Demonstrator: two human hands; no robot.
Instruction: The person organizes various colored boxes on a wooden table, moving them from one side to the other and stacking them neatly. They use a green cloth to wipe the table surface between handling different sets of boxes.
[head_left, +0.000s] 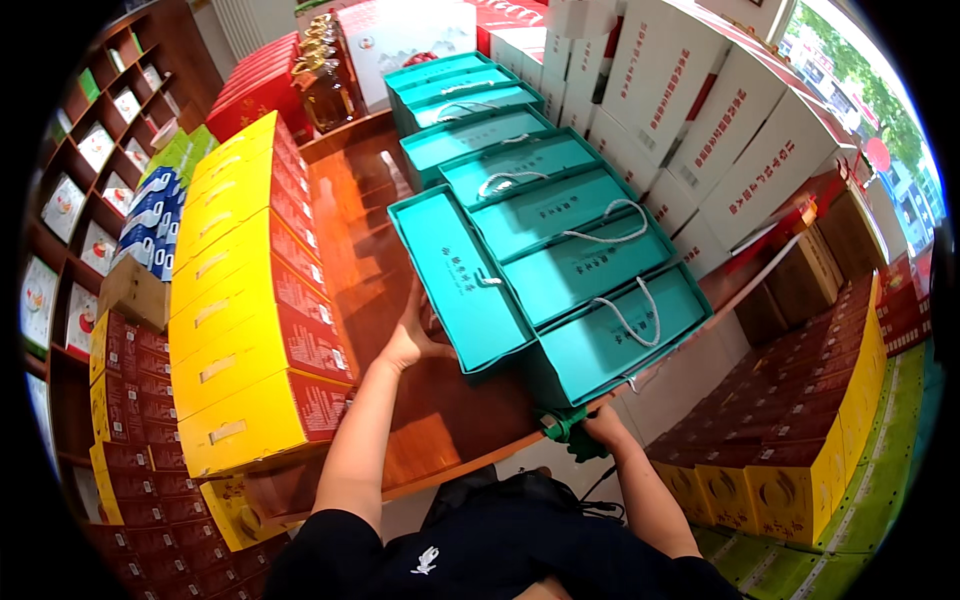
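Note:
A teal gift box (457, 277) with dark print and a short white cord handle sits askew at the left of a row of similar teal boxes (566, 214). My left hand (411, 337) holds its left side near the front corner, thumb and fingers spread along it; some fingertips are hidden. Just below the nearest teal box in the row (626, 334), my right hand (606, 426) grips a crumpled green item (574, 433) at the table's front edge. What this item is made of is unclear, and the fingers there are partly hidden.
The reddish wooden table (427, 420) carries yellow-and-red cartons (232, 315) on the left. White cartons (664, 90) are stacked along the right back. Oil bottles (324, 94) stand at the far end. Lower right are stacked maroon-and-yellow cartons (780, 412); shelves (82, 217) line the left.

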